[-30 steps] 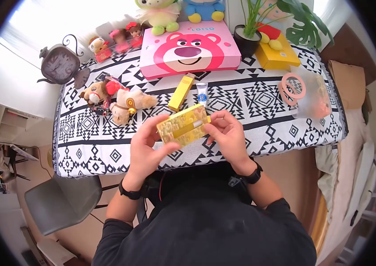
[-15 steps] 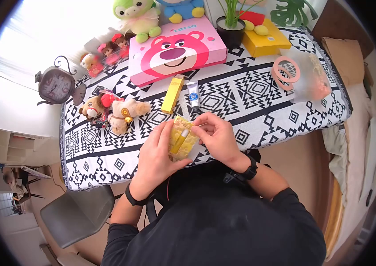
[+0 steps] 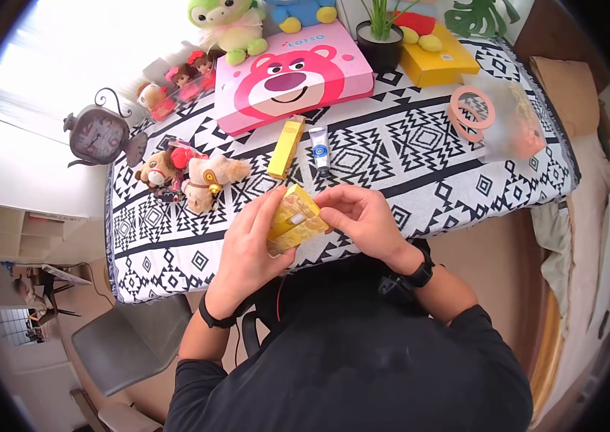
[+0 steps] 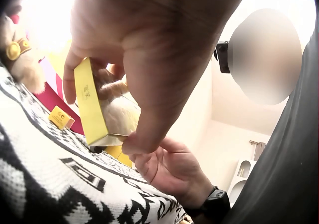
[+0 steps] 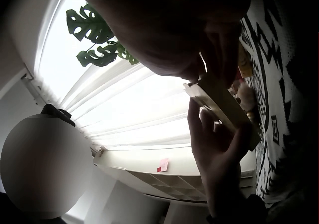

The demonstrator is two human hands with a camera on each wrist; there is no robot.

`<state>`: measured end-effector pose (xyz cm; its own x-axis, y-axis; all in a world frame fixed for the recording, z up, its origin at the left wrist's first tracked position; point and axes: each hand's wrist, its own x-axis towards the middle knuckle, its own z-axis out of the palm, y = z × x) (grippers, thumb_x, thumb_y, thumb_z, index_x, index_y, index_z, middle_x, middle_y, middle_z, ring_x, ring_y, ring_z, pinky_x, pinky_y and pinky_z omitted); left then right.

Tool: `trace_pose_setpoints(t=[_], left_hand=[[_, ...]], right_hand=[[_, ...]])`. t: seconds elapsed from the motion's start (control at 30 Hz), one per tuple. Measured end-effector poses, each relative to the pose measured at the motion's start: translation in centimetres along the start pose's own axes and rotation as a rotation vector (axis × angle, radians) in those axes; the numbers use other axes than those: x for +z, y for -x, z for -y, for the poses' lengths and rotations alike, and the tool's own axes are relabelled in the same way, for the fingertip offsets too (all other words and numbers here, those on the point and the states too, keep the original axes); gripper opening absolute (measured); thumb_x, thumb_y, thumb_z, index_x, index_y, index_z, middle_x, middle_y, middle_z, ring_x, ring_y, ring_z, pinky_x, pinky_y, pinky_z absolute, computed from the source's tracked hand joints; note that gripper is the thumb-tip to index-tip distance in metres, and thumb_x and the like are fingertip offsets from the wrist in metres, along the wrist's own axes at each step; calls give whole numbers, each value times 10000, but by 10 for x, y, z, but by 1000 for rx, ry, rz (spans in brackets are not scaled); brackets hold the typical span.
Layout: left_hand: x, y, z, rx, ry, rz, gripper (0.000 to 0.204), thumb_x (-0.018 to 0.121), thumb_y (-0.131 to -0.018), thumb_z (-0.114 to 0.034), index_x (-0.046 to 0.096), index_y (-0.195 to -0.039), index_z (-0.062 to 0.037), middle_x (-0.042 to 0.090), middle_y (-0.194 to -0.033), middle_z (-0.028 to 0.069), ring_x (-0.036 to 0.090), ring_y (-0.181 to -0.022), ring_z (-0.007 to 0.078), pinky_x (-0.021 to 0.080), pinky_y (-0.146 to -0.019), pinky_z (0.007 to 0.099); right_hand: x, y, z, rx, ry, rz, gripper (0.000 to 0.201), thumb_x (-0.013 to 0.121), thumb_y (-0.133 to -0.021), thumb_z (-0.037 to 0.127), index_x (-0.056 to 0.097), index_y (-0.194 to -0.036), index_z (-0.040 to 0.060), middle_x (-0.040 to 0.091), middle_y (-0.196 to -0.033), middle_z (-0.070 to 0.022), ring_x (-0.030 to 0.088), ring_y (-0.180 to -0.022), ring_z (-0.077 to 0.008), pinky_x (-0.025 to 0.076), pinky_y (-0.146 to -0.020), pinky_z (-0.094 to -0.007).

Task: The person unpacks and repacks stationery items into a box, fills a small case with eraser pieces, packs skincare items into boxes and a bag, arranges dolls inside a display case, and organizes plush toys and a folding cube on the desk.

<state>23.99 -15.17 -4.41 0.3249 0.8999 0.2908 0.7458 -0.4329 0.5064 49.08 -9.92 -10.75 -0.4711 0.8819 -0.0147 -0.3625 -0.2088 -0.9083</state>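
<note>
In the head view a patterned yellow box (image 3: 305,229) with a window in its front is tilted in the left hand (image 3: 246,248), whose thumb and fingers grip its sides. The right hand (image 3: 368,225) pinches the box's right end. From the left wrist view, the box (image 4: 90,104) shows a plain yellow side, with the left hand (image 4: 149,59) around it and the right hand (image 4: 174,171) at its lower end. Beyond the hands lie a slim yellow box (image 3: 286,147) and a small white and blue tube (image 3: 320,150).
A pink bear box (image 3: 298,75), plush toys (image 3: 208,180), a clock (image 3: 100,135), a potted plant (image 3: 380,47) and a yellow box (image 3: 440,61) stand on the patterned cloth. Pink rings (image 3: 472,111) lie at the right, with a grey chair (image 3: 132,345) below left.
The held box has been turned in the left hand from lying nearly crosswise to a steeper tilt, its yellow end now facing up. The right hand stays at its end. The head view has shifted.
</note>
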Motion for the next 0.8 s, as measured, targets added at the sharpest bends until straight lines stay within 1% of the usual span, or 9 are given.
trace_pose_setpoints(t=[0.07, 0.2, 0.27, 0.37, 0.5, 0.57, 0.7, 0.77, 0.8], left_hand=[[-4, 0, -1, 35, -71, 43, 1054, 942, -716, -26, 533, -1686, -33, 666, -1533, 211, 689, -1342, 422, 570, -1122, 510], [-7, -1, 0, 113, -106, 84, 1074, 932, -709, -12, 522, -1701, -28, 642, -1566, 205, 665, -1351, 412, 541, -1145, 509], [-9, -2, -3, 156, -88, 156, 1082, 927, -711, -10, 512, -1711, -21, 627, -1581, 206, 652, -1336, 412, 532, -1145, 510], [-11, -5, -7, 126, -109, 145, 1027, 923, -722, 9, 559, -1682, -29, 659, -1557, 209, 671, -1349, 429, 566, -1140, 509], [-16, -9, -5, 109, -64, 176, 1029, 932, -719, -1, 561, -1677, -33, 656, -1564, 210, 667, -1361, 435, 562, -1145, 512], [-20, -11, -4, 126, -25, 171, 1006, 938, -713, -5, 575, -1651, -40, 654, -1574, 201, 663, -1374, 436, 558, -1162, 510], [-22, -11, 4, 145, 55, 157, 949, 930, -712, 1, 594, -1598, -50, 655, -1582, 199, 660, -1411, 422, 553, -1187, 510], [-21, -8, 14, 147, 201, 84, 901, 914, -788, 9, 542, -1605, -72, 630, -1617, 212, 649, -1457, 388, 544, -1211, 518], [-17, -2, 23, 147, 202, 83, 901, 914, -788, 9, 542, -1605, -72, 630, -1617, 212, 649, -1457, 388, 544, -1211, 518]], right_hand=[[-1, 3, 2, -68, 195, -2, 253, 793, -1096, 60, 786, -1323, -51, 853, -1197, -110, 829, -1068, -158, 672, -931, -323], [-5, 3, 18, -75, 347, 42, 285, 798, -1057, 29, 787, -1329, -55, 864, -1180, -134, 844, -1074, -172, 675, -954, -331], [-6, 5, 23, -16, 467, 156, 340, 768, -1028, -14, 777, -1364, -65, 869, -1143, -152, 853, -1043, -181, 678, -942, -334], [-1, 7, 19, -84, 500, 68, 383, 732, -1019, -31, 769, -1399, -71, 872, -1122, -163, 855, -1033, -185, 680, -932, -335], [-1, 7, 10, -48, 409, 70, 399, 707, -1035, -39, 751, -1429, -88, 872, -1151, -158, 852, -1036, -189, 680, -930, -338], [-4, 6, 4, 10, 268, 37, 349, 725, -1068, -4, 755, -1401, -102, 867, -1179, -149, 848, -1033, -186, 680, -932, -330], [-5, 5, 12, 84, 272, 30, 321, 748, -1102, 47, 745, -1380, -113, 857, -1186, -146, 844, -1039, -178, 683, -911, -319], [-9, 3, 4, 123, 207, -55, 337, 777, -1111, 94, 730, -1372, -113, 852, -1164, -149, 840, -985, -165, 685, -853, -307], [-12, 3, 1, 124, 207, -55, 337, 777, -1111, 94, 730, -1372, -113, 852, -1164, -149, 840, -985, -165, 685, -853, -307]])
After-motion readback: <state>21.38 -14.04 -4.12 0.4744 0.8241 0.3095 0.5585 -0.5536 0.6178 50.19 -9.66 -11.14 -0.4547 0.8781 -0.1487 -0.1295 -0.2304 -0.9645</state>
